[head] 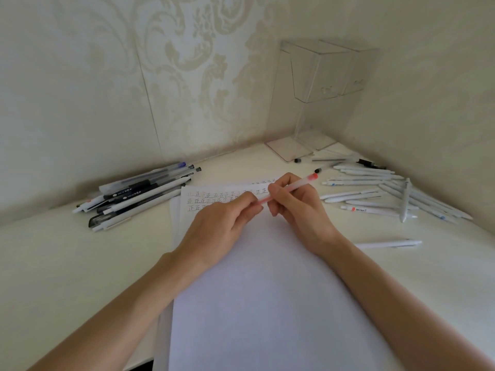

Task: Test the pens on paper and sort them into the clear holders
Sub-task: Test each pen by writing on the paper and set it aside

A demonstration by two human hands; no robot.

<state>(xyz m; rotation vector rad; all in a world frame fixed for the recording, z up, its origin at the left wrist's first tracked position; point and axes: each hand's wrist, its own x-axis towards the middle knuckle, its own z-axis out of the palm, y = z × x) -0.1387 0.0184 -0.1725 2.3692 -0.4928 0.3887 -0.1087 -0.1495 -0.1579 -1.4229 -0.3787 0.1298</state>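
Left hand (222, 223) pinches the lower end of a frosted red pen (297, 185), right hand (297, 207) gripping its barrel, above paper (267, 303); dark pens (139, 194) at 10 o'clock, white pens (388, 194) at 2.

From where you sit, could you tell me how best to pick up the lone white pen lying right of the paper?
Pinch the lone white pen mid-barrel from above: it lies flat, crosswise and alone on the desk, both long sides free.

Frosted translucent plastic red pen (290, 187), smooth matt white paper (267, 290), glossy clear acrylic holders (321, 73), embossed damask wallpaper (187, 62).
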